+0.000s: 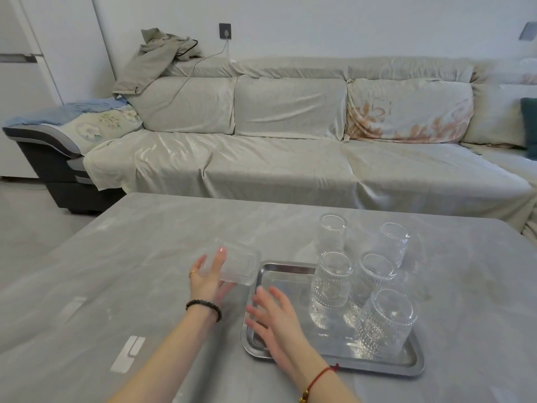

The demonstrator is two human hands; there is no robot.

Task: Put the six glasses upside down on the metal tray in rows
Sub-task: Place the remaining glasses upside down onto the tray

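Note:
The metal tray (348,364) lies on the grey table in front of me. Three ribbed glasses stand upside down on its right half: one at the back left (331,282), one at the back right (372,276), one at the front (386,322). Two more glasses (332,232) (393,242) stand on the table just beyond the tray. My left hand (207,282) grips the sixth glass (238,266), tipped on its side in the air just left of the tray's back left corner. My right hand (276,318) hovers flat with spread fingers over the tray's left edge, holding nothing.
The grey table (145,257) stretches wide to the left and front. A covered sofa (290,158) runs behind the table's far edge. Pale tape marks (129,353) sit on the table at the near left.

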